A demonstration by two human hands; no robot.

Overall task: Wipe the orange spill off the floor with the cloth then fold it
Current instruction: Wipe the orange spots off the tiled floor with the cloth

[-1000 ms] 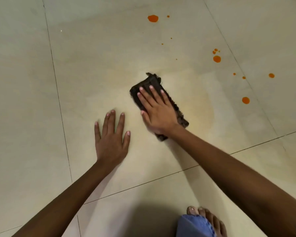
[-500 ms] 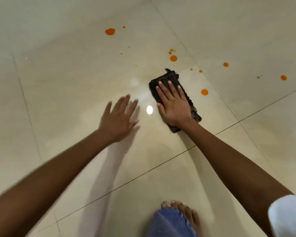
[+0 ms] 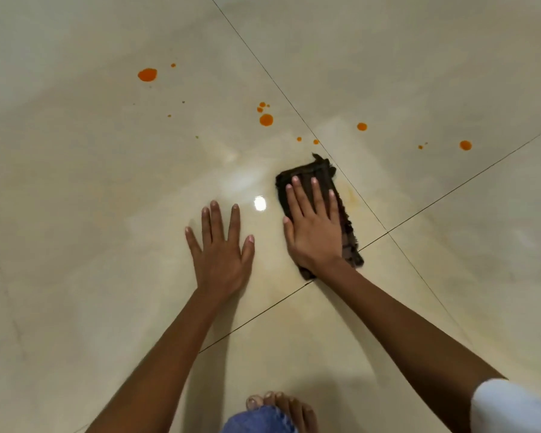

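Note:
A dark brown folded cloth (image 3: 311, 175) lies flat on the cream floor tiles (image 3: 107, 182). My right hand (image 3: 314, 228) presses down on it with straight, spread fingers. My left hand (image 3: 221, 250) rests flat on the bare tile to the left of the cloth, fingers spread, holding nothing. Orange spill drops dot the floor beyond the cloth: a large one (image 3: 147, 75) at far left, one (image 3: 266, 120) in the middle, and others (image 3: 465, 145) at right. A faint orange smear (image 3: 349, 195) shows just right of the cloth.
Dark grout lines cross near the cloth's near right corner (image 3: 388, 232). A bright light reflection (image 3: 260, 203) sits between my hands. My bare foot and blue jeans hem (image 3: 272, 414) are at the bottom edge.
My right hand has slid the cloth to the right, toward the grout crossing; an orange drop that lay beside it is now a faint smear. My left hand has settled flat on the tile.

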